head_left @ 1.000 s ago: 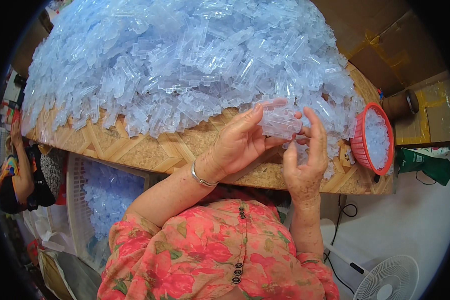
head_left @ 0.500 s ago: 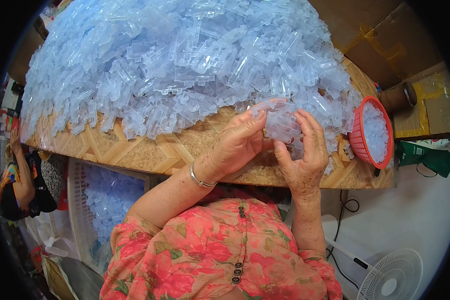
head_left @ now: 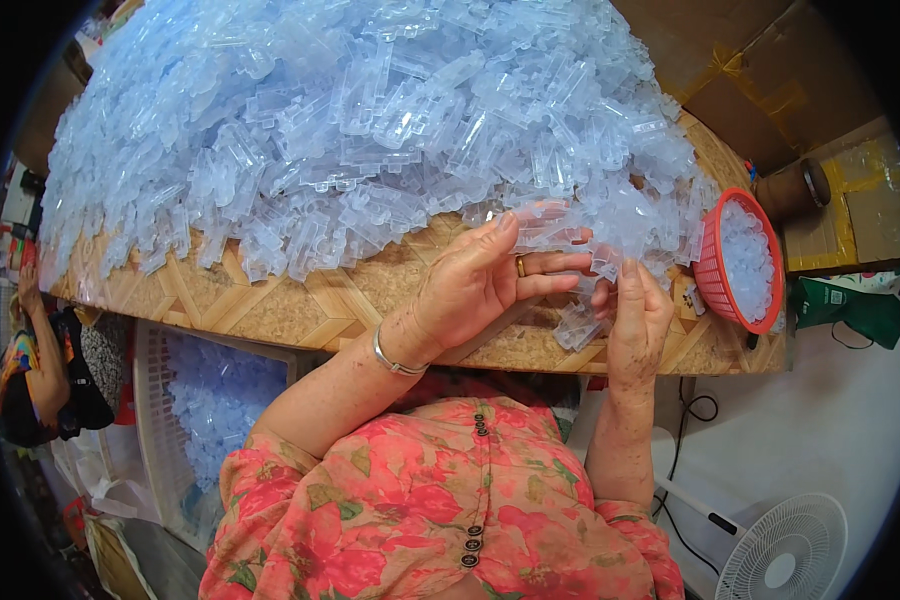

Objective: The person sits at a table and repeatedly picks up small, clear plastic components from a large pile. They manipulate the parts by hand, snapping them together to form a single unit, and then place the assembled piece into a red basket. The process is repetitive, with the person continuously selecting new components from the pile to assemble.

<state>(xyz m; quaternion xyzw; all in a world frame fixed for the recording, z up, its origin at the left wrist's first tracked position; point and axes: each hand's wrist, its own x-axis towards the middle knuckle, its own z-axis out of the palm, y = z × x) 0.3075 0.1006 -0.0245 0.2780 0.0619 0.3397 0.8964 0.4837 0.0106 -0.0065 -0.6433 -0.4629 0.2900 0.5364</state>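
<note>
Plastic piece (head_left: 560, 228), clear and pale blue, sits at the near edge of the big heap, pinched between thumb and fingers of the left hand (head_left: 480, 285). Left hand wears a gold ring (head_left: 520, 266) and a silver bangle (head_left: 393, 358) at the wrist. Right hand (head_left: 638, 322) is just beside it, fingers together and pointing up, fingertips touching the same cluster of clear pieces; more clear bits (head_left: 578, 326) hang below between the two hands, whether the right hand grips them I cannot tell. Heap of clear plastic parts (head_left: 370, 130) covers most of the woven tabletop (head_left: 300, 305). Red basket (head_left: 738, 262) with small clear pieces stands tilted at the table's right end, near the right hand. White crate (head_left: 195, 400) holding more clear parts sits under the table on the left. White fan (head_left: 785, 550) on the floor lower right. Another person (head_left: 35, 370) at far left edge.
</note>
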